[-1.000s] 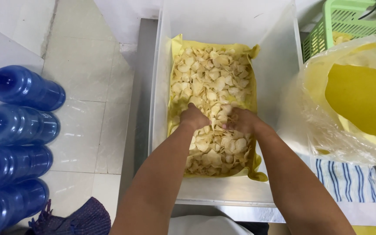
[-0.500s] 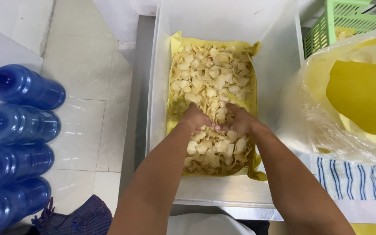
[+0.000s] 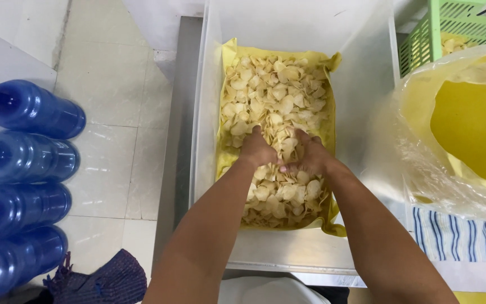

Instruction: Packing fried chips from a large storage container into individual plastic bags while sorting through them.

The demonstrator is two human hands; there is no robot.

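Chips (image 3: 277, 101) lie heaped on yellow paper (image 3: 227, 59) inside the clear bin (image 3: 367, 84), where the left hand (image 3: 257, 149) and right hand (image 3: 309, 159), fingers curled, scoop a clump mid-bin; squeezing might crush them.
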